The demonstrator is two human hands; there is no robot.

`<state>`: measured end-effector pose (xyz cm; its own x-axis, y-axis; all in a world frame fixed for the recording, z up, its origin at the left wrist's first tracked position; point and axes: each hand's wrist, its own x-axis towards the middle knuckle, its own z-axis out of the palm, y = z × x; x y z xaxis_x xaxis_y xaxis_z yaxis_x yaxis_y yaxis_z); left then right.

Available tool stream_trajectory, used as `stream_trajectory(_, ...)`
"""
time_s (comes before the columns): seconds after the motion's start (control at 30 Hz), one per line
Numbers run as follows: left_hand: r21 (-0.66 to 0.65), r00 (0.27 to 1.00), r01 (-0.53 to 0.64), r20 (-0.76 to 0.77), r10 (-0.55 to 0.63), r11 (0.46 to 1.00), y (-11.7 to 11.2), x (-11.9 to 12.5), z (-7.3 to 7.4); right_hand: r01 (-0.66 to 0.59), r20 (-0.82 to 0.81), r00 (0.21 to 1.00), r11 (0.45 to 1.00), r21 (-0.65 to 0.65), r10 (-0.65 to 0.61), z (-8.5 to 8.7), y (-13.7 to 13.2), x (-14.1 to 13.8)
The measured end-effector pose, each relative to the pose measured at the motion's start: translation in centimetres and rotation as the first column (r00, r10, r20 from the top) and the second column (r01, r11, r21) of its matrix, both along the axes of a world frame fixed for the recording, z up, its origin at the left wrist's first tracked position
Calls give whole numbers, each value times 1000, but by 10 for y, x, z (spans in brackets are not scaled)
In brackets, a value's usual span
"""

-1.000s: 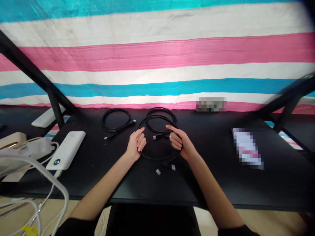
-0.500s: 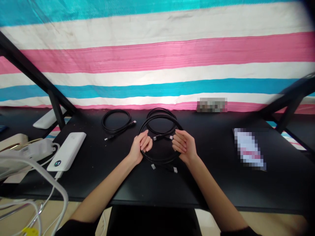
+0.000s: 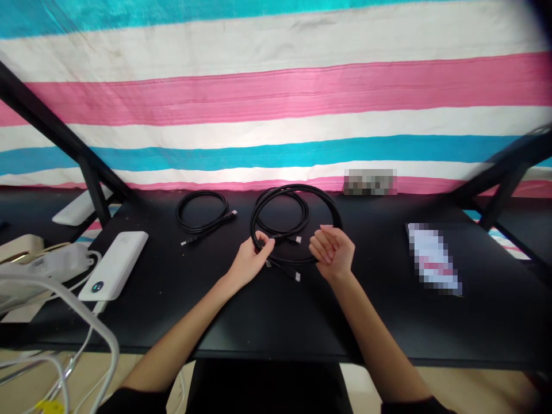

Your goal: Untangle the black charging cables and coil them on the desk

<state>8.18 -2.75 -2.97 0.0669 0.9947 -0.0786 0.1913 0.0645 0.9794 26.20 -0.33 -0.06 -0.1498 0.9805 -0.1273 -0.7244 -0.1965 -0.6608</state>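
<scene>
A coiled black cable (image 3: 331, 201) is held up between both hands. My left hand (image 3: 250, 259) is closed around the lower left of the coil, its thumb in front. At the lower right, my right hand (image 3: 334, 252) has its curled fingers wrapped on the same coil. A silver-tipped plug (image 3: 297, 277) of this cable hangs below the ring. Behind it, partly covered, another coiled black cable (image 3: 307, 217) lies on the black table (image 3: 276, 328). Farther left rests a third coiled cable (image 3: 177, 214) with both plug ends showing.
A white power bank (image 3: 116, 261) with a plugged-in white cord lies on the left. Beyond it are a white power strip (image 3: 69, 260) and looping white cables. A blurred-out packet (image 3: 433, 259) lies right, and a blurred-out object (image 3: 370, 182) stands by the striped sheet (image 3: 276, 92).
The held coil has moved up and to the right, overlapping more of the coil behind. My left hand has turned back-up, thumb over the cable. My right hand has shifted slightly right.
</scene>
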Motion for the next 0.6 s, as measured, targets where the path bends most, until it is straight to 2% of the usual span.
stream_trajectory(0.13, -254, 962, 143, 265, -73, 956, 1, -1, 2, -40, 3, 999, 999, 32, 40, 0, -2, -2)
stream_trajectory(0.3, -330, 909, 281, 392, -139, 901, -1, 0, 2, -72, 1, 997, 994, 85, 72, -1, -5, -1)
stream_trajectory(0.4, -344, 928, 266, 343, -143, 900, -1, 2, 2, -107, 25, 994, 984, 144, 105, -2, -7, -1)
stream_trajectory(0.5, -326, 972, 199, 185, -143, 924, -1, 2, 4, -132, 62, 991, 975, 181, 122, -3, -8, -2)
stream_trajectory(0.6, -289, 982, 188, 51, -181, 939, -2, -1, 5, -135, 55, 990, 978, 162, 127, -4, -9, -1)
